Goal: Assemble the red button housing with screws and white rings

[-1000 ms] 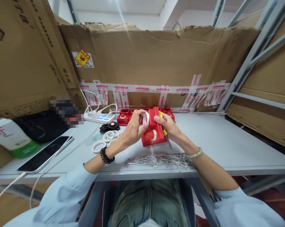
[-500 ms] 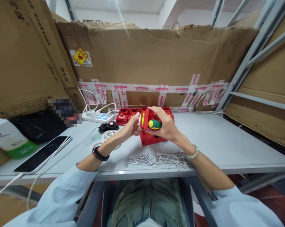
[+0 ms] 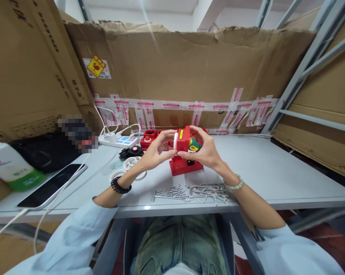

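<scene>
Single head-worn view: looks forward and down from close range across desk toward cardboard wall.

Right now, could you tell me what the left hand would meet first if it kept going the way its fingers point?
The left hand would likely meet the white ring on the red part at once.

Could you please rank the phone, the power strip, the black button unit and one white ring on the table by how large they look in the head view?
1. phone, though it lies nearest the camera
2. power strip
3. black button unit and white ring: too alike to rank
</scene>
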Demonstrator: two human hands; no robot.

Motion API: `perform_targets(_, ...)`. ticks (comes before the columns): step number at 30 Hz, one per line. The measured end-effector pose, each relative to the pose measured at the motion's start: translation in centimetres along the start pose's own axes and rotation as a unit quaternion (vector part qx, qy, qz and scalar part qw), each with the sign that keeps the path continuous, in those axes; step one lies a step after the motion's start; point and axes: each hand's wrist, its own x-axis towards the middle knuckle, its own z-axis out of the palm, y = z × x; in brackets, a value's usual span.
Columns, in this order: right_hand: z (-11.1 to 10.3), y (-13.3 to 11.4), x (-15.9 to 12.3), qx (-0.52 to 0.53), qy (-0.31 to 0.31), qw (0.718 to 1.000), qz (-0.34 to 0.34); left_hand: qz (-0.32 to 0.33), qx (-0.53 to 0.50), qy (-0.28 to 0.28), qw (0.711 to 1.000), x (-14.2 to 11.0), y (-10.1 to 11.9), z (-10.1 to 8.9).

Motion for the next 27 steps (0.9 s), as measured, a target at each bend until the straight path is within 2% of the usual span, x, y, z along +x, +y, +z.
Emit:
perform_targets(5, -0.2, 0.0, 0.0, 0.03, -0.037, 0.999, 0.009, -0.029, 0.024, 0.013, 0.999, 0.1, 0.0, -0.3)
perform_targets(8, -0.1, -0.4, 0.0, -0.01, -0.044, 0.998, -0.043, -0.071, 0.061, 0.048, 0.994, 0.2, -0.7, -0.4)
perform_targets(11, 0.2, -0.5, -0.1, -0.054, -0.07, 0.991, -0.104, -0.145, 0.1, 0.035, 0.984, 0.2, -1.6, -0.4)
perform_targets(13, 0.3, -0.4, -0.1, -0.069, -0.076, 0.988, -0.116, -0.175, 0.108, 0.035, 0.978, 0.1, -1.7, -0.3)
perform_targets(15, 0.3, -0.2, -0.1, -0.069, -0.064, 0.99, -0.105, -0.139, 0.102, 0.072, 0.982, 0.1, -1.5, -0.2)
perform_targets(17, 0.2, -0.1, 0.0, -0.063, -0.044, 0.993, -0.084, -0.055, 0.073, 0.095, 0.991, 0.1, -1.0, -0.1)
perform_targets(20, 0.0, -0.2, 0.1, -0.047, -0.02, 0.998, -0.048, 0.024, 0.028, 0.048, 0.998, 0.0, -0.5, 0.1)
perform_targets(23, -0.2, -0.2, 0.1, -0.022, -0.02, 0.999, -0.016, 0.01, 0.021, 0.012, 1.0, -0.2, -0.4, 0.2)
perform_targets(27, -0.3, -0.2, 0.0, -0.016, -0.021, 1.0, -0.002, -0.043, 0.022, 0.007, 0.999, -0.1, -0.3, 0.0)
